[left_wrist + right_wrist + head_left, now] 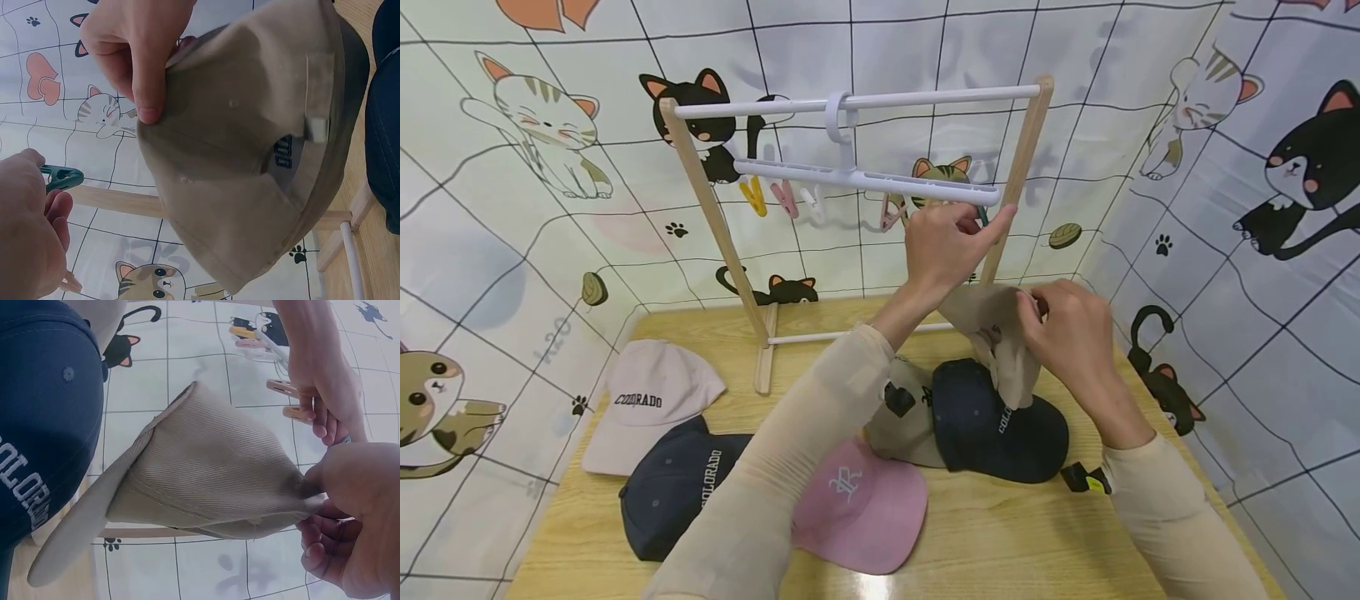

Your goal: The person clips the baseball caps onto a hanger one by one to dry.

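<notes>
Beige cloth with a visible ribbed weave, so we rate this cap (219, 459) light, soft, hardly slippery, not fragile. Our right hand (1067, 329) pinches a fold at the top of the crown between thumb and fingers; the cap hangs brim down, in the air, towards the far right corner of the table (1000, 533), above a navy cap (962, 417). Our left hand (946, 246) pinches a green clip (62, 178) by the right end of the white hanger (880, 179); whether the clip is fixed to it, we can't tell.

Handling: crown looks floppy and folds under the fingers, brim looks stiffer and should keep its shape. Best hold, we judge: the gathered crown top, as now, leaving some cloth free for the clip. Brim edge works as backup. We'd skip the back strap (319, 94): narrow, and the cap would likely swing.
</notes>
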Demonstrator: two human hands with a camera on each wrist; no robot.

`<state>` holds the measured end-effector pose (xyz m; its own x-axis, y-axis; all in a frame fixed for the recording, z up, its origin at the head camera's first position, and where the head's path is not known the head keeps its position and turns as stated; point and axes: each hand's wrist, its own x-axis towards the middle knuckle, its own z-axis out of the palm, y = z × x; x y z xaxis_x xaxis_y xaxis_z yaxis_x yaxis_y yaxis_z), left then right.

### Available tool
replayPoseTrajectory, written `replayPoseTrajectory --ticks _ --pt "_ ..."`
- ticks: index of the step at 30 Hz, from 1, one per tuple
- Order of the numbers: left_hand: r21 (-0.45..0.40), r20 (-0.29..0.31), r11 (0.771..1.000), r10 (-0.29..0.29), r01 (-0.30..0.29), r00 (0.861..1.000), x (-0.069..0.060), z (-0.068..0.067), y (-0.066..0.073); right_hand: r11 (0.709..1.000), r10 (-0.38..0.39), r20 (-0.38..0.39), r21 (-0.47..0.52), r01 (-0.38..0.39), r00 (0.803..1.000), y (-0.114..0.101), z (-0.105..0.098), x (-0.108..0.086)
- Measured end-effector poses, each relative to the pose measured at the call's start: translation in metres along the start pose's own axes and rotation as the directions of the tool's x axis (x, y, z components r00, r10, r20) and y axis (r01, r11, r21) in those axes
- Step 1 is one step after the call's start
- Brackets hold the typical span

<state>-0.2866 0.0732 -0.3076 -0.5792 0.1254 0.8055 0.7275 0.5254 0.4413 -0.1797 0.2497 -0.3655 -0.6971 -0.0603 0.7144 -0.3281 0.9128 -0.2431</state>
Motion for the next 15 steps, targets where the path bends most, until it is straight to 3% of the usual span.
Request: replayPoseTrajectory --ticks 4,15 --pt "-0.024 -0.004 0.999 -0.022 0.022 1.000 -0.002 0.000 0.000 1.000 0.003 -0.002 0.001 -0.003 1.000 -0.002 0.003 0.002" --pt "-0.020 -0.028 1.000 -0.012 0.012 1.000 -0.003 -0.001 0.001 1.000 0.017 -0.040 0.025 -0.016 0.999 -0.005 0.008 0.012"
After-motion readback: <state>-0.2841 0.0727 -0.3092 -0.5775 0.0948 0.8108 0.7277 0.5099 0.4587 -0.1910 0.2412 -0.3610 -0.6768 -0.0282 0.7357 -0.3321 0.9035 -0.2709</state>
